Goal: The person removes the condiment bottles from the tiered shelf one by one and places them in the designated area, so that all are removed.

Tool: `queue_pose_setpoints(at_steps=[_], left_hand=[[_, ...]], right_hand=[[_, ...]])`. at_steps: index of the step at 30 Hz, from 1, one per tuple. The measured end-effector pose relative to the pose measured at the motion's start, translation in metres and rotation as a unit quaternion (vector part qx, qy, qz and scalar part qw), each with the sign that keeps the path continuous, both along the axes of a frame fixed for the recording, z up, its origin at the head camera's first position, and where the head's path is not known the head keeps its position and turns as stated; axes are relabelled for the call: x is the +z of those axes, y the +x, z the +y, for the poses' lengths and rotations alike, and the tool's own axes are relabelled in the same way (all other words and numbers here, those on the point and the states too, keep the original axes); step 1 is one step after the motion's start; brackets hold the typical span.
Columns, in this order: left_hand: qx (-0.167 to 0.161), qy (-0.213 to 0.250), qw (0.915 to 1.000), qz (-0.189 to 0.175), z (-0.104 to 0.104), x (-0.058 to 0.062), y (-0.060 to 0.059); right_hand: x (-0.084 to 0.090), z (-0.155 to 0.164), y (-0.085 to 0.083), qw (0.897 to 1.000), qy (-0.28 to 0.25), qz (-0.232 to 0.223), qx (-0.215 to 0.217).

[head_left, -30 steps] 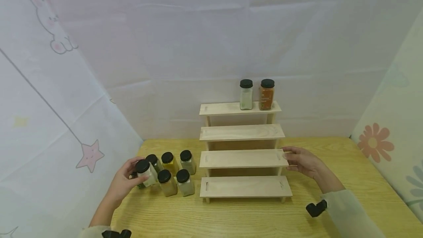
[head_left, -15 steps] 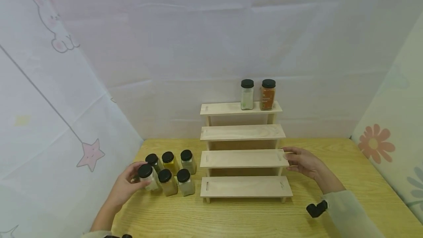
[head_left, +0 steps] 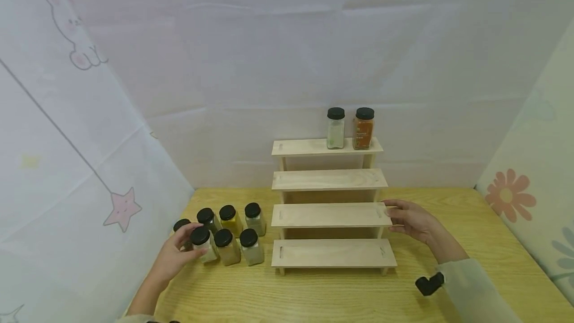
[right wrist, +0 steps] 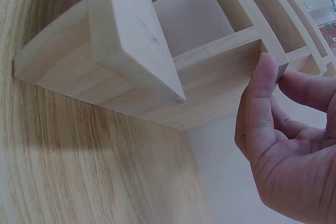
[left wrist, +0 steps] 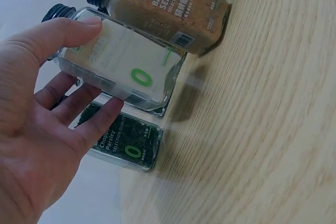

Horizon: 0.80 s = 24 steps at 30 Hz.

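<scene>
My left hand (head_left: 172,258) holds a glass spice jar (head_left: 208,253) of pale powder with a black lid, thumb on its label side and fingers on the opposite side in the left wrist view. A jar labelled barbecue seasoning (left wrist: 168,9) stands right beside it, and a dark green chopped parsley jar (left wrist: 131,142) is behind my fingers. At the right, my right hand (head_left: 414,221) pinches the end of a shelf board on the four-step wooden rack (head_left: 332,216); in the right wrist view the thumb (right wrist: 262,82) lies against the board's corner.
On the rack's top step stand a pale jar (head_left: 335,133) and an orange-red pepper jar (head_left: 363,135). More jars, including a yellow one (head_left: 231,222), are grouped left of the rack. Patterned cloth (head_left: 269,64) hangs behind the wooden table (head_left: 278,298).
My left hand has moved the pale jar right and down into the front row beside the barbecue seasoning jar. The parsley jar's lid now shows behind my hand. My right hand stays put.
</scene>
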<state>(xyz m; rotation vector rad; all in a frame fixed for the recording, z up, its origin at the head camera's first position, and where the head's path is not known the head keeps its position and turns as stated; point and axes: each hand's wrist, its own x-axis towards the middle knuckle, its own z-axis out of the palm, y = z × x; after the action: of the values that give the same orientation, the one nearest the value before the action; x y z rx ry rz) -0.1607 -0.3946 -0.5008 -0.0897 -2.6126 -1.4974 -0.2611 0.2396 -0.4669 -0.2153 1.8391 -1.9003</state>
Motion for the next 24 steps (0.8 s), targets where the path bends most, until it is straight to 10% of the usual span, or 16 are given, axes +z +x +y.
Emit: queue_pose_setpoints(at_steps=[24], left_hand=[[0.011,0.027,0.9987,-0.042,-0.0002,-0.0067,-0.0025]], right_hand=[[0.0009,0.0003,0.0005,1.0,0.001,0.0,-0.001]])
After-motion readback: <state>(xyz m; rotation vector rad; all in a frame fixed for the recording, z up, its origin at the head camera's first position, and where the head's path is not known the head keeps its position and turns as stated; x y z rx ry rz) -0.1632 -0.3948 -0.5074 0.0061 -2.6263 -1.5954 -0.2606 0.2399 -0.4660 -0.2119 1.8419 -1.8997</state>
